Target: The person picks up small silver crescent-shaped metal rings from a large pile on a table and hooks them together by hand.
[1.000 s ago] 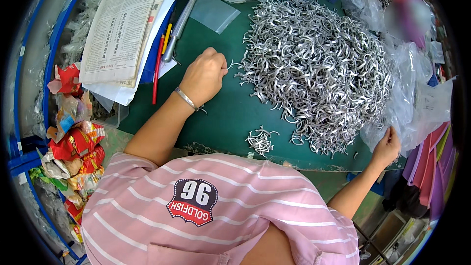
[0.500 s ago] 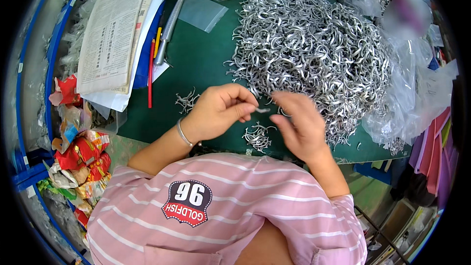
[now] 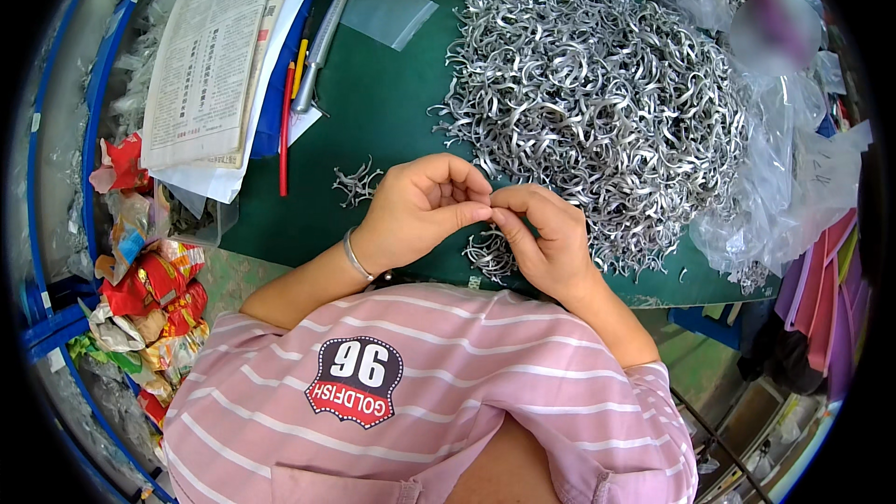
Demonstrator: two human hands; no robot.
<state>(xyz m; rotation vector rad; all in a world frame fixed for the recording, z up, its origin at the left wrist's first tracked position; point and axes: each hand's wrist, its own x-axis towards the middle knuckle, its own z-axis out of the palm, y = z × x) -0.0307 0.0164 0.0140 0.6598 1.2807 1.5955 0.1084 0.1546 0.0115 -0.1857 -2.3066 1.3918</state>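
My left hand [image 3: 418, 208] and my right hand [image 3: 546, 235] meet fingertip to fingertip above the green table, both closed in a pinch. Between them is a small curved silver metal piece, now almost wholly covered by the fingers. Under my right hand lies a small heap of the same pieces [image 3: 487, 255], partly hidden by it. Left of my left wrist sits a smaller group of curved pieces [image 3: 357, 183]. Just beyond my hands a large pile of curved silver metal pieces [image 3: 588, 112] spreads across the table's right half.
Newspapers [image 3: 210, 65] and white sheets lie at the left, beside a red pencil [image 3: 285, 140] and a grey-handled tool [image 3: 320, 56]. A flat clear bag [image 3: 387, 17] lies farther back. Plastic bags [image 3: 775, 177] crowd the right edge. Blue shelving [image 3: 105, 65] stands at far left.
My right hand has moved left and closed, its fingertips now touching those of my left hand. The metal piece that stuck out of my left fingers is now covered.
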